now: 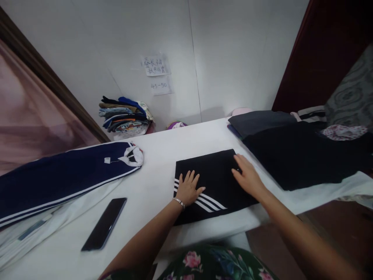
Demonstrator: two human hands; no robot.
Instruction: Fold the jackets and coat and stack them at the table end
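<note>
In front of me a folded black garment with white stripes lies flat on the white table. My left hand, with a bracelet at the wrist, rests palm down on its left part, beside the stripes, fingers spread. At the garment's right edge is my right hand, thumb and fingers apart, the fingertips touching the cloth near the upper right corner. No cloth is visibly pinched in either hand.
Left lies a navy striped garment with a white collar; a phone is nearer me. Folded clothes are stacked at the back left. Dark garments cover the right side. Handwritten papers hang on the wall.
</note>
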